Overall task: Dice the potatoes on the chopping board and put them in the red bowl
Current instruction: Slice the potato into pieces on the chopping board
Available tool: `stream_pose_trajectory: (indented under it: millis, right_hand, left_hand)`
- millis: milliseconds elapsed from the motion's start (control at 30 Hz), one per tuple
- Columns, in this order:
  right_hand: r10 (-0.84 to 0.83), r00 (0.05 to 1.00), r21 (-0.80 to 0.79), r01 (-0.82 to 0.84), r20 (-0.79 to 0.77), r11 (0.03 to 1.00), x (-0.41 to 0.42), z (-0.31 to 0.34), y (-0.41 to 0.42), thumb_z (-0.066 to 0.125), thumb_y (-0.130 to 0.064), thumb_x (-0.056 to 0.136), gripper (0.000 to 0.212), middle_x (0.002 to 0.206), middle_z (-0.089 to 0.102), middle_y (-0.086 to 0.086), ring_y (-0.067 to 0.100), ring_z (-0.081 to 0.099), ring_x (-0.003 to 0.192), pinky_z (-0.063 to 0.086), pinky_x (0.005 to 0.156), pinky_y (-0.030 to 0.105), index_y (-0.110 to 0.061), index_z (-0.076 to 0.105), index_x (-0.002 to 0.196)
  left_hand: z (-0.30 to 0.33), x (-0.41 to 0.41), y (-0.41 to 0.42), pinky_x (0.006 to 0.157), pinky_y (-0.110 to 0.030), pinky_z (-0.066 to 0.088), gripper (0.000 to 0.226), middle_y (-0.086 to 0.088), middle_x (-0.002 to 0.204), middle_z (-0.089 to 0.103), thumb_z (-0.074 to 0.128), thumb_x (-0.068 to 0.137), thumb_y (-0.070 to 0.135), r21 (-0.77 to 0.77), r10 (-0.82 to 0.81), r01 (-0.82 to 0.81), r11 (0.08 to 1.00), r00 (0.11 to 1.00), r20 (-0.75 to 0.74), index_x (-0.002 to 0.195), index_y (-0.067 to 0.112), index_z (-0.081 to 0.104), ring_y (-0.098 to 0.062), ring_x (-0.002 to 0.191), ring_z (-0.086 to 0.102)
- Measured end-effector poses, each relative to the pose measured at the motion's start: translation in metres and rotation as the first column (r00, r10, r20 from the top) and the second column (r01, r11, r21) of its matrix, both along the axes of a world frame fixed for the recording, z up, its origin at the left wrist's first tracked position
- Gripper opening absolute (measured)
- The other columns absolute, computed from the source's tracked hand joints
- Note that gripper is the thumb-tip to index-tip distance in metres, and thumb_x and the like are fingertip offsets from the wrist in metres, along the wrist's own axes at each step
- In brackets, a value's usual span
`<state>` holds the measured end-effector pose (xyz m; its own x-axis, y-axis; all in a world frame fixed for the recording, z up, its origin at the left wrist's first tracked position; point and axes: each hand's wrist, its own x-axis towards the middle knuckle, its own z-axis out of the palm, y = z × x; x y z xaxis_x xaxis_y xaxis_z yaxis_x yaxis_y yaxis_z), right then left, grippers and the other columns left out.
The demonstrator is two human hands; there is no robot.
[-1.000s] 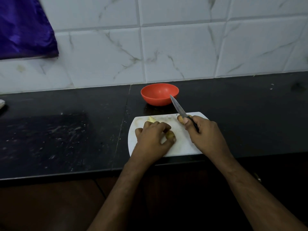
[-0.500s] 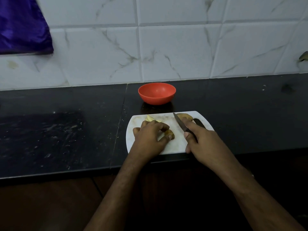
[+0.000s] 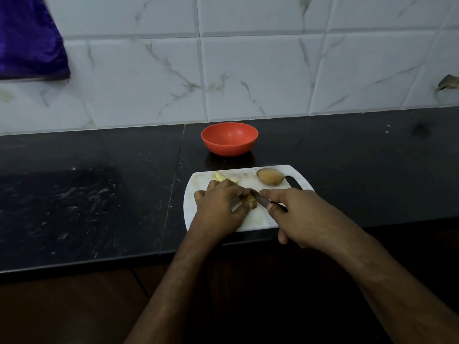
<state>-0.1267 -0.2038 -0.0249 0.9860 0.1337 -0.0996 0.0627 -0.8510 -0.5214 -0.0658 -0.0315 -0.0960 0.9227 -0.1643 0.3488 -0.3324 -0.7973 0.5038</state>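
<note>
White chopping board point(image 3: 263, 220) on the dark bench point(image 3: 99, 207), near its front edge. Left hand point(image 3: 219, 207) bent over a potato piece point(image 3: 250, 200) at mid-board, fingers curled round it and pinning it down; piece too hidden to read its long axis. Right hand point(image 3: 298, 214) clenched round the handle of a knife point(image 3: 259, 198), blade pointing left and slightly away, tip meeting the held piece. Whole potato point(image 3: 270, 176) lying at the board's far right, long axis left to right. Pale cut slices point(image 3: 223, 178) at the far left of the board. Red bowl point(image 3: 229, 138) upright just beyond the board, well apart from the hands. Compared with a second ago: blade lowered from pointing toward the bowl to resting on the piece; whole potato now uncovered.
</note>
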Motion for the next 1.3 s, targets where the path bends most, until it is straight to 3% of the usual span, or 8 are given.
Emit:
stream_pose_trajectory:
  millis: [100,233,367,633,967,1167,1300]
  right_hand:
    - [0.016,0.999,-0.050,-0.018,-0.042,0.999,0.006,0.009,0.001,0.039,-0.035,0.105,0.039,0.062,0.071,-0.003,0.003,0.054,0.040,0.046,0.044,0.020,-0.048,0.044,0.141]
    - [0.013,0.996,-0.127,-0.023,-0.083,0.992,0.015,0.021,0.004,0.039,-0.031,0.105,0.039,0.078,0.071,0.002,0.008,0.060,0.047,0.049,0.050,0.022,-0.049,0.047,0.139]
    - [0.021,0.993,-0.162,-0.040,-0.118,0.986,0.014,0.024,0.005,0.041,-0.029,0.105,0.035,0.075,0.072,0.003,0.013,0.061,0.051,0.055,0.056,0.026,-0.046,0.055,0.131]
    - [0.028,0.990,-0.080,-0.040,-0.142,0.996,0.012,0.022,0.000,0.037,-0.036,0.106,0.034,0.064,0.070,-0.002,0.002,0.051,0.033,0.045,0.046,0.019,-0.045,0.045,0.138]
    - [0.043,0.986,-0.069,-0.055,-0.163,0.996,0.019,0.024,-0.002,0.036,-0.038,0.106,0.036,0.061,0.069,-0.001,0.005,0.050,0.033,0.040,0.041,0.016,-0.050,0.045,0.139]
    - [0.083,0.973,-0.009,-0.087,-0.214,0.996,0.038,0.029,0.002,0.039,-0.016,0.102,0.038,0.062,0.065,0.008,0.011,0.042,0.031,0.032,0.036,0.014,-0.035,0.060,0.129]
    - [0.112,0.976,-0.122,-0.137,-0.188,0.983,0.039,0.030,0.008,0.040,-0.012,0.100,0.038,0.065,0.067,0.010,0.013,0.050,0.034,0.038,0.037,0.017,-0.024,0.062,0.128]
  left_hand:
    - [0.000,0.001,0.000,0.087,-0.036,0.022,0.026,0.019,0.112,0.059,0.064,0.092,0.047,-0.017,-0.003,0.003,1.000,1.000,-0.003,0.116,0.039,0.069,-0.006,0.117,0.040]
    - [-0.001,0.002,0.001,0.088,-0.037,0.023,0.024,0.021,0.110,0.059,0.063,0.092,0.048,-0.034,-0.008,0.008,0.999,1.000,-0.006,0.113,0.039,0.071,-0.005,0.115,0.040]
    - [-0.001,0.002,0.001,0.086,-0.036,0.023,0.022,0.021,0.104,0.058,0.061,0.091,0.047,-0.045,-0.022,0.022,0.999,1.000,-0.006,0.109,0.040,0.069,-0.003,0.111,0.043]
    - [0.000,0.004,0.001,0.089,-0.036,0.022,0.024,0.023,0.105,0.055,0.063,0.092,0.044,-0.054,-0.049,0.047,0.997,0.999,-0.024,0.114,0.037,0.070,-0.002,0.112,0.042]
    - [-0.001,0.005,0.002,0.089,-0.037,0.022,0.028,0.023,0.110,0.057,0.064,0.092,0.046,-0.044,-0.046,0.046,0.998,0.999,-0.015,0.119,0.039,0.071,-0.004,0.114,0.041]
    - [-0.003,0.007,0.002,0.086,-0.035,0.020,0.028,0.021,0.109,0.059,0.067,0.090,0.048,-0.071,-0.039,0.038,0.997,0.999,-0.009,0.117,0.041,0.071,-0.003,0.113,0.042]
    - [-0.002,0.007,0.000,0.087,-0.036,0.021,0.029,0.021,0.109,0.059,0.065,0.091,0.048,-0.037,-0.015,0.014,0.999,1.000,-0.011,0.118,0.041,0.070,-0.004,0.113,0.042]
